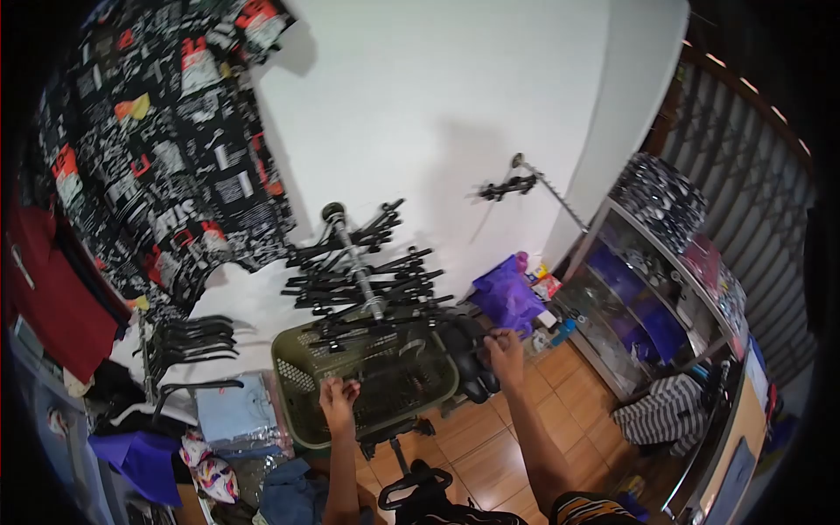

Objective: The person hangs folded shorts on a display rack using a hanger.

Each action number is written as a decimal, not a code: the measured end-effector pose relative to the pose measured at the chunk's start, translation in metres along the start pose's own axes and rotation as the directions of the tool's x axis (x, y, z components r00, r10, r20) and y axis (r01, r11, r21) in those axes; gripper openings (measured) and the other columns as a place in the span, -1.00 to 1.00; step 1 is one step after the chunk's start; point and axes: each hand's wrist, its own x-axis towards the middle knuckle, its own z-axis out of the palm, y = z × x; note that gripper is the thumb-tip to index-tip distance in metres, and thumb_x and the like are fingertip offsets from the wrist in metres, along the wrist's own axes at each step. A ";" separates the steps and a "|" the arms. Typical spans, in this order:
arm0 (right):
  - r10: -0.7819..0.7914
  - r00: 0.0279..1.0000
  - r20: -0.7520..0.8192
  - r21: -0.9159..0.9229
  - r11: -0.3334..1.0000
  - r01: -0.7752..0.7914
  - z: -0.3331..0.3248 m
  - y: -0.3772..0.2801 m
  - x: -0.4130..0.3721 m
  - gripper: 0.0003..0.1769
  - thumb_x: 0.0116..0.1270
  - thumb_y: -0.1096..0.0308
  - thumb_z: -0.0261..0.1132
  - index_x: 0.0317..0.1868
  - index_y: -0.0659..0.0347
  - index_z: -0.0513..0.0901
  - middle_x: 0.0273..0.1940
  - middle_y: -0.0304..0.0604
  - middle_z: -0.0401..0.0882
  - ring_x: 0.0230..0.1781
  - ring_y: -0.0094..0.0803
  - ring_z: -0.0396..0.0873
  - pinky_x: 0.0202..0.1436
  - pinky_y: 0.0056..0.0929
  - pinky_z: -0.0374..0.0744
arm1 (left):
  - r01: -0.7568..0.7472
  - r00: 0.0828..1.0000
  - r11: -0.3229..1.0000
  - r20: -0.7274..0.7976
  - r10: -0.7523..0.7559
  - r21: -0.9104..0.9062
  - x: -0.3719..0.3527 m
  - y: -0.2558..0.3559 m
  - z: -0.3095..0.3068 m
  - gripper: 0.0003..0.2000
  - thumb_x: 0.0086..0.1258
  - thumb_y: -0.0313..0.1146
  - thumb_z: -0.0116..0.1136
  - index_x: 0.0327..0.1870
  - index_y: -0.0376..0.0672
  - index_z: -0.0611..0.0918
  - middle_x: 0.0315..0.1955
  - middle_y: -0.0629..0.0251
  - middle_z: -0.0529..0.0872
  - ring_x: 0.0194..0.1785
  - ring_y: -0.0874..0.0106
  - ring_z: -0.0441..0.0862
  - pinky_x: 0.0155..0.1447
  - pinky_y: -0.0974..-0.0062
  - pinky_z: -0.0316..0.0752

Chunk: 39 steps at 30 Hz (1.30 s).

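Observation:
My left hand (338, 404) is raised over the near left side of an olive-green plastic basket (302, 354), thumb and fingers pinched together. Past the basket's right side, my right hand (505, 357) is closed too, its fingertips near a bulky black object (468, 359). Something thin and dark may stretch between the two hands, but it blends into the basket behind and I cannot make out what it is. Just beyond the basket, many black hangers (367, 271) hang on a metal rail that points toward me.
Patterned shirts (175, 149) hang on the left wall, above more black hangers (197, 337). Folded light-blue clothing (234, 407) lies left of the basket. A purple bag (506, 297) and a glass cabinet (643, 297) stand to the right. Below me is a tiled floor (472, 446) with a black chair part (416, 488).

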 end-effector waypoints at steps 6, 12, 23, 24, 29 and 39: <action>0.200 0.971 -0.133 0.011 0.980 -0.201 -0.138 0.024 -0.131 -0.71 0.36 0.40 0.35 -0.03 0.24 0.43 -0.35 -0.12 0.65 -0.42 -0.40 0.68 -0.43 -0.48 0.56 | 0.071 0.984 0.934 0.127 -0.122 0.350 -0.112 -0.013 0.034 -0.87 0.45 -0.36 0.14 -0.25 -0.21 0.51 -0.43 0.31 0.61 -0.40 0.54 0.52 -0.19 0.51 0.52; 0.365 0.807 -0.465 0.130 0.929 -0.346 -0.307 0.055 -0.315 -0.67 0.35 0.40 0.37 -0.01 0.23 0.42 -0.30 -0.07 0.70 -0.41 -0.38 0.72 -0.45 -0.50 0.59 | 0.131 0.808 0.732 0.356 -0.470 0.669 -0.236 -0.082 0.079 -0.87 0.37 -0.47 0.25 -0.21 -0.34 0.57 -0.40 0.23 0.68 -0.33 0.52 0.62 -0.20 0.53 0.52; 0.296 0.131 -0.946 0.289 0.955 -0.068 -0.475 0.003 -0.623 -0.74 0.32 0.49 0.36 -0.09 0.17 0.44 -0.43 -0.21 0.63 -0.54 -0.50 0.63 -0.55 -0.61 0.51 | -0.120 0.037 0.778 0.785 -0.618 0.617 -0.498 -0.184 0.196 -0.84 0.42 -0.42 0.27 -0.16 -0.35 0.65 -0.37 0.26 0.72 -0.28 0.54 0.67 -0.17 0.60 0.53; 0.269 0.070 -0.961 0.264 0.962 -0.067 -0.480 0.005 -0.643 -0.75 0.33 0.47 0.35 -0.10 0.16 0.44 -0.42 -0.21 0.64 -0.53 -0.49 0.63 -0.56 -0.61 0.49 | -0.114 -0.043 0.778 0.779 -0.625 0.618 -0.517 -0.190 0.203 -0.83 0.42 -0.41 0.27 -0.15 -0.35 0.65 -0.37 0.26 0.73 -0.27 0.54 0.67 -0.16 0.59 0.54; 0.239 -0.180 -0.954 0.243 0.970 0.003 -0.483 0.006 -0.710 -0.77 0.35 0.44 0.33 -0.09 0.17 0.44 -0.39 -0.18 0.67 -0.52 -0.47 0.64 -0.56 -0.58 0.47 | -0.165 -0.287 0.722 0.667 -0.687 0.672 -0.598 -0.201 0.231 -0.82 0.43 -0.39 0.26 -0.09 -0.31 0.67 -0.35 0.29 0.71 -0.28 0.57 0.64 -0.17 0.64 0.52; 0.281 -0.375 -0.883 0.267 0.960 0.089 -0.536 0.028 -0.737 -0.76 0.35 0.45 0.34 -0.08 0.20 0.44 -0.39 -0.13 0.68 -0.58 -0.50 0.57 -0.62 -0.59 0.39 | -0.204 -0.438 0.726 0.602 -0.667 0.657 -0.676 -0.272 0.276 -0.82 0.43 -0.38 0.27 -0.13 -0.34 0.67 -0.37 0.29 0.71 -0.32 0.57 0.63 -0.22 0.64 0.51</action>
